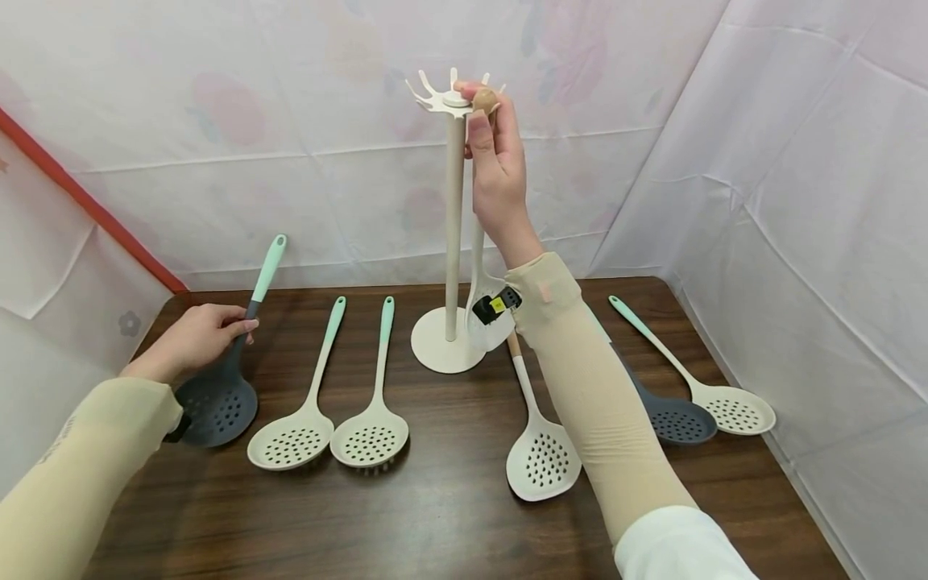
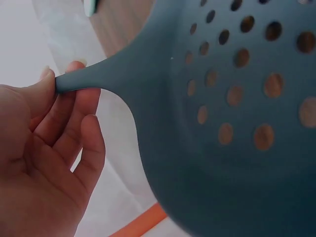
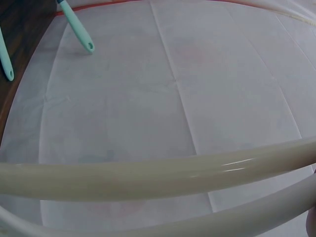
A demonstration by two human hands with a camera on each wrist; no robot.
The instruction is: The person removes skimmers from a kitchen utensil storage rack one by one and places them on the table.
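My left hand [image 1: 217,332] grips the neck of a dark grey skimmer [image 1: 217,409] with a mint handle, whose head rests at the table's left edge. In the left wrist view my fingers [image 2: 74,101] pinch its thin neck beside the perforated head [image 2: 237,123]. My right hand [image 1: 480,109] is raised at the hook crown [image 1: 444,98] of a cream stand [image 1: 454,234]. It pinches the wooden end [image 1: 486,99] of a cream utensil [image 1: 477,266] that hangs down beside the pole. The right wrist view shows only cream shafts [image 3: 158,178] close up.
On the dark wooden table [image 1: 449,524] lie two cream skimmers [image 1: 290,439] [image 1: 370,435] left of the stand base [image 1: 435,346]. Right of it lie a cream one [image 1: 544,459], a grey one [image 1: 677,420] partly behind my arm, and another cream one [image 1: 732,409]. Cloth walls enclose the table.
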